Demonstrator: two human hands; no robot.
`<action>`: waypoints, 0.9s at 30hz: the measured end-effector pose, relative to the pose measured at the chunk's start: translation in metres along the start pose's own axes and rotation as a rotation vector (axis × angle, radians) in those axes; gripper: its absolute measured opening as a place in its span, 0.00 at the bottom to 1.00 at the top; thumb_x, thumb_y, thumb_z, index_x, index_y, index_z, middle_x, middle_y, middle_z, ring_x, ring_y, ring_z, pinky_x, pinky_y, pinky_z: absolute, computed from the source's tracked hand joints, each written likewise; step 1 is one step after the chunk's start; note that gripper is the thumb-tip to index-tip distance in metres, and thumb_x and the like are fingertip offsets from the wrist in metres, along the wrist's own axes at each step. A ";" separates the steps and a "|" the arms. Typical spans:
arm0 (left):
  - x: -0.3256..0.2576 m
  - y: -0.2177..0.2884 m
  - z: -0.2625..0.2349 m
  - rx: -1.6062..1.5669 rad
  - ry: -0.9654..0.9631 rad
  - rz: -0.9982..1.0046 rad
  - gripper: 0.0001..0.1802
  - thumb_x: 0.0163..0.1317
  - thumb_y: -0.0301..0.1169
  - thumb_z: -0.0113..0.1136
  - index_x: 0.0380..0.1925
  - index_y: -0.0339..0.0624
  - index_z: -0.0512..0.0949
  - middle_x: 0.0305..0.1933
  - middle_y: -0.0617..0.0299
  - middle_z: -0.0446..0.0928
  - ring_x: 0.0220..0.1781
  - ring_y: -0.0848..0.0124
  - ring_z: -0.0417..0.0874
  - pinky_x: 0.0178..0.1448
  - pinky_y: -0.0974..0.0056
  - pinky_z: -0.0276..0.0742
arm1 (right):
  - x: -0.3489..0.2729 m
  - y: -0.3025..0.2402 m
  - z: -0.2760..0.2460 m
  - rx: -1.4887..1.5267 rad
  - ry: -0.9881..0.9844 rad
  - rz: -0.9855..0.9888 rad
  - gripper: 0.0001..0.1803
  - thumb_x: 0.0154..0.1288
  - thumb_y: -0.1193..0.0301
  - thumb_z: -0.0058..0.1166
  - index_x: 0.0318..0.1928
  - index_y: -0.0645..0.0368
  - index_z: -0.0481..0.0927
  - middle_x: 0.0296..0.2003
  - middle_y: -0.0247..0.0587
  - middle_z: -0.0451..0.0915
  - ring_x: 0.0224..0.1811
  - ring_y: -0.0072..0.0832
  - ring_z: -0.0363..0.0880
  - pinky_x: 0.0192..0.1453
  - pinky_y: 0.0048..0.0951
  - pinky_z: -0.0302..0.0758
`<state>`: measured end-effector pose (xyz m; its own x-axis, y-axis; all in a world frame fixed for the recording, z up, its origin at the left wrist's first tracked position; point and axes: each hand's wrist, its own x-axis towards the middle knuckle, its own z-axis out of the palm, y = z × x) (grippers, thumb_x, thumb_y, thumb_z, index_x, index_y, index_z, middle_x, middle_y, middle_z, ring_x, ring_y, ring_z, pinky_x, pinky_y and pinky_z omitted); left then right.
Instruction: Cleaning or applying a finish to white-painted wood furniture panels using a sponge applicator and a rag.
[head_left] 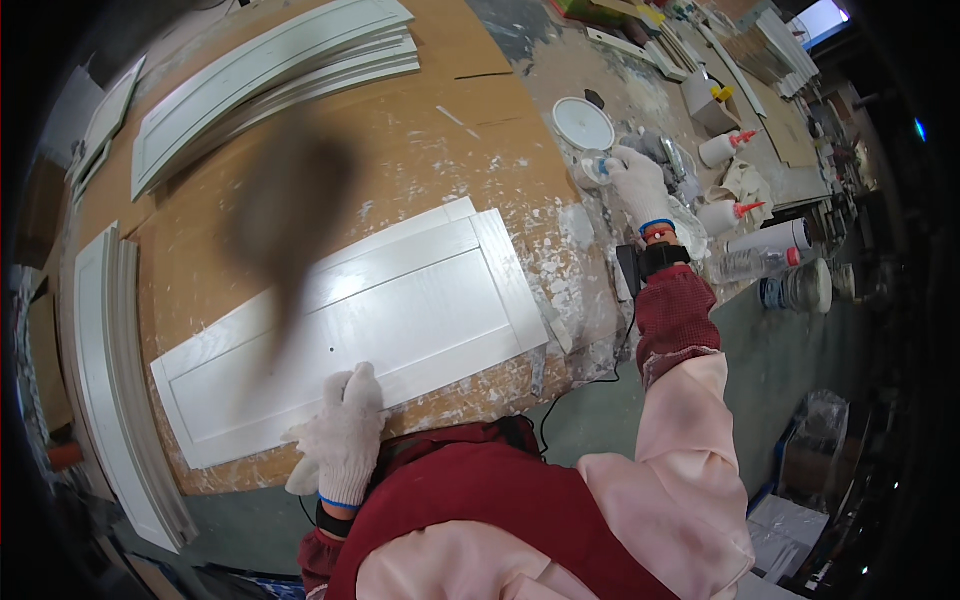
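A paint-spattered wooden bench fills the view, in a cluttered workshop. The gloved left hand lies flat on the near edge of a white panelled door, fingers together and pointing onto the panel. The gloved right hand reaches to the bench's far right edge, fingers curled around a small white container; how tightly they grip, I cannot tell. Just beyond those fingers lies a round white lid. Right of them stand squeeze bottles with red tips. More white panels are stacked far beyond the left fingers.
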<state>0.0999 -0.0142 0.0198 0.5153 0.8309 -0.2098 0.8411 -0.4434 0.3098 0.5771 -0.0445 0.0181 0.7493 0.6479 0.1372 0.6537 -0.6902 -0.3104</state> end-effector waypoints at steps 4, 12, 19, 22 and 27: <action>-0.004 -0.001 -0.003 0.029 0.011 -0.027 0.35 0.44 0.30 0.70 0.56 0.61 0.73 0.53 0.67 0.73 0.44 0.58 0.82 0.42 0.51 0.76 | 0.009 -0.002 0.008 -0.056 -0.074 -0.050 0.15 0.63 0.60 0.50 0.43 0.55 0.80 0.38 0.52 0.80 0.44 0.50 0.78 0.47 0.42 0.73; -0.003 -0.003 0.000 0.015 -0.001 -0.027 0.35 0.45 0.29 0.70 0.56 0.63 0.72 0.53 0.66 0.73 0.42 0.55 0.82 0.39 0.51 0.78 | 0.001 -0.002 -0.004 0.020 0.003 -0.031 0.15 0.63 0.60 0.52 0.46 0.54 0.80 0.37 0.51 0.81 0.42 0.45 0.80 0.46 0.38 0.73; -0.003 0.003 -0.003 0.034 -0.050 -0.080 0.36 0.45 0.32 0.72 0.58 0.65 0.71 0.55 0.68 0.72 0.43 0.56 0.82 0.41 0.52 0.77 | -0.050 0.011 -0.037 0.445 0.081 0.074 0.17 0.65 0.62 0.52 0.47 0.61 0.80 0.32 0.45 0.83 0.35 0.33 0.80 0.42 0.33 0.74; -0.002 0.001 -0.001 0.012 -0.070 -0.089 0.36 0.46 0.33 0.72 0.58 0.66 0.71 0.57 0.69 0.71 0.45 0.57 0.82 0.44 0.51 0.76 | -0.079 0.027 -0.048 0.560 -0.028 0.246 0.17 0.64 0.65 0.53 0.48 0.63 0.80 0.31 0.41 0.82 0.33 0.25 0.78 0.41 0.28 0.74; -0.001 0.005 -0.006 0.061 -0.123 -0.159 0.36 0.48 0.33 0.72 0.59 0.66 0.70 0.58 0.70 0.70 0.48 0.59 0.81 0.50 0.49 0.72 | -0.118 0.050 -0.043 0.263 0.009 -0.037 0.17 0.64 0.68 0.53 0.50 0.63 0.79 0.40 0.47 0.83 0.44 0.34 0.81 0.51 0.31 0.74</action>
<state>0.1028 -0.0159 0.0272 0.3883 0.8466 -0.3641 0.9199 -0.3327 0.2075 0.5262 -0.1692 0.0272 0.7271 0.6674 0.1606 0.6313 -0.5583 -0.5383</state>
